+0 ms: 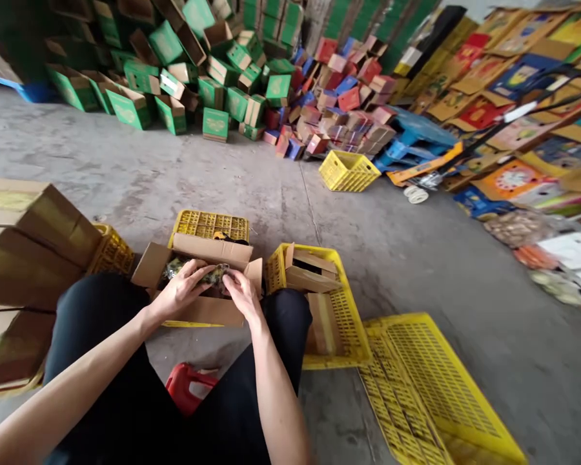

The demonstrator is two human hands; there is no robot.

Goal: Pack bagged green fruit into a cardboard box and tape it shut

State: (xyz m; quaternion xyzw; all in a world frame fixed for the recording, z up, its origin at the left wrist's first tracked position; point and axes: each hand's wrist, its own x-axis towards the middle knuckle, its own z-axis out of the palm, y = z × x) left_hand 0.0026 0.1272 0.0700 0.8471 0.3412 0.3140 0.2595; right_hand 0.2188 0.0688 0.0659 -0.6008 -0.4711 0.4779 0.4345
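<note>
An open cardboard box (199,311) rests on a yellow crate (208,224) between my knees. Both hands reach into it. My left hand (183,288) has its fingers curled over a dark, shiny wrapped packet (214,276) inside the box. Pressed against the same packet from the right is my right hand (242,294), fingers closed on it. What the packet contains is too blurred to tell. I sit on a red stool (188,385), partly hidden by my dark trousers.
A yellow crate (341,336) with a small carton (310,270) stands at my right knee, and a flat yellow crate (430,394) lies further right. Brown cartons (24,258) stack at left. Green boxes (174,71), red and blue boxes (339,97) and another yellow crate (347,171) lie beyond the concrete floor.
</note>
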